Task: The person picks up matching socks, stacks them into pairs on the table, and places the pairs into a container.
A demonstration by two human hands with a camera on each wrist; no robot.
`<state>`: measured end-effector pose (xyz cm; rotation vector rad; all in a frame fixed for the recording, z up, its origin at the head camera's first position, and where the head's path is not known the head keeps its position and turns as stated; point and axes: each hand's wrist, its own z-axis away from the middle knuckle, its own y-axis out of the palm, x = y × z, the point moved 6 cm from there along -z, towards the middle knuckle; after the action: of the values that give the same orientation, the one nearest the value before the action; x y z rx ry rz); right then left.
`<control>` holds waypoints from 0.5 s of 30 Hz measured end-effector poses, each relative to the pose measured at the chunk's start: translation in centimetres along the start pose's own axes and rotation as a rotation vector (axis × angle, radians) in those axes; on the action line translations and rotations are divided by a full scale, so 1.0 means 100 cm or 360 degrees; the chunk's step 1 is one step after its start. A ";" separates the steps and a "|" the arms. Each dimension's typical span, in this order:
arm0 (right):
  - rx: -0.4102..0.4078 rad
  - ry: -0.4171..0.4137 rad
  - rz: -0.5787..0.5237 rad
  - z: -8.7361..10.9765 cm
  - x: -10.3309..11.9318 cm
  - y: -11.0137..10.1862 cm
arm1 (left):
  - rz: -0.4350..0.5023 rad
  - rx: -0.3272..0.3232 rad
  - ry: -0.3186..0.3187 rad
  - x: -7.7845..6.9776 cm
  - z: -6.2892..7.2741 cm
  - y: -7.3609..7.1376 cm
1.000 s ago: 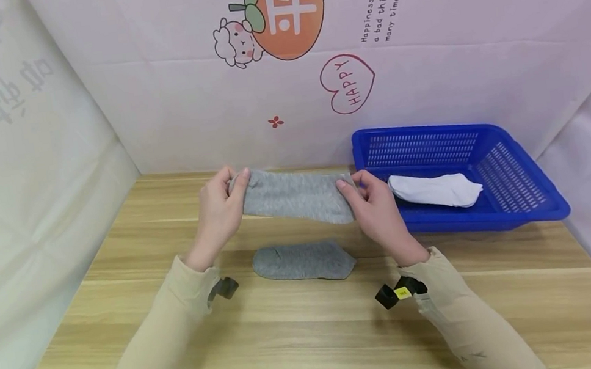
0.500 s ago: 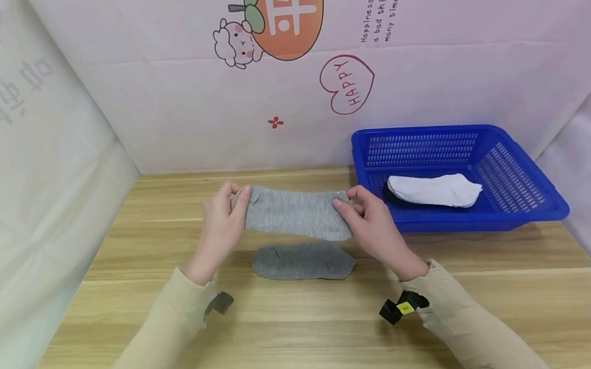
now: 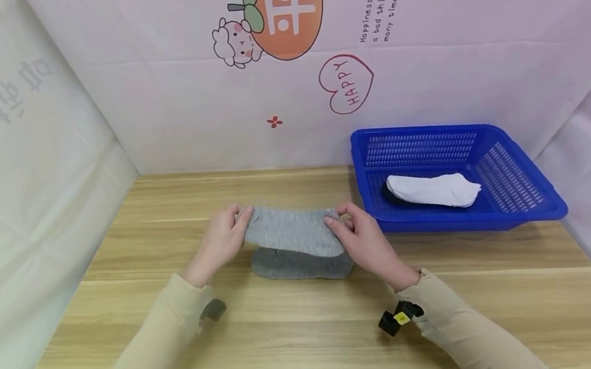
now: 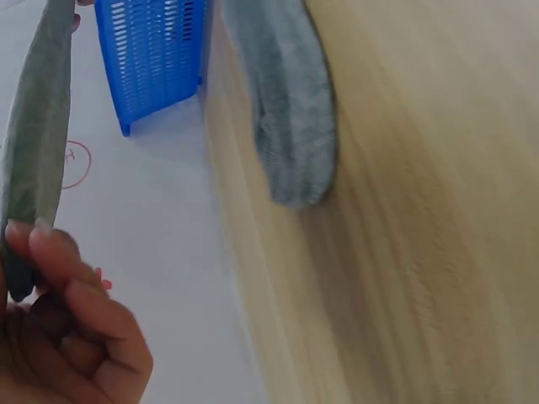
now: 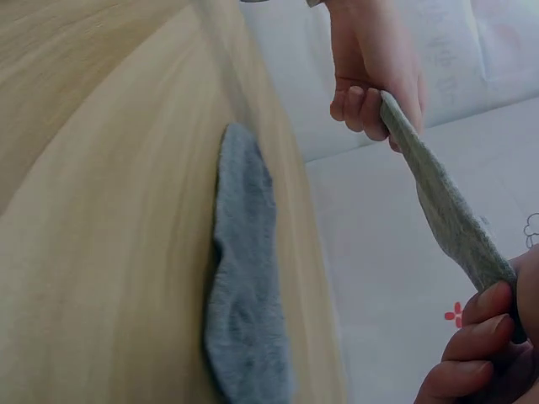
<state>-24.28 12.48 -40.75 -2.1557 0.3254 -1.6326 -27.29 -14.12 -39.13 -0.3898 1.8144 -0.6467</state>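
A light grey sock is stretched flat between both hands, raised above the table. My left hand pinches its left end between thumb and fingers; my right hand pinches the other end. Below it a second grey sock lies flat on the wood, partly covered by the held one in the head view. In the left wrist view the lying sock is apart from the held sock. The right wrist view shows a gap too, with the held sock seen edge-on.
A blue plastic basket stands at the back right of the wooden table. Inside it lie white socks over something black. A printed white cloth hangs behind the table, and more white cloth flanks both sides.
Both hands have come down and nearer with the stretched sock, so it now overlaps the lying sock in the head view. The lying sock and the basket have stayed put.
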 end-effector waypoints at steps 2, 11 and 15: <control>0.0017 0.0006 0.0011 0.001 -0.004 0.002 | -0.0023 0.0104 -0.0019 0.005 0.002 0.004; 0.0097 0.0109 0.0086 0.007 -0.019 0.005 | -0.0084 0.0463 -0.0047 0.020 0.007 0.018; 0.0144 0.0156 0.0141 0.010 -0.027 0.005 | -0.0119 0.0544 -0.0051 0.025 0.008 0.024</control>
<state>-24.05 13.33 -43.55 -1.9713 0.3640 -1.6738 -27.18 -13.76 -42.70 -0.2361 1.6266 -0.9789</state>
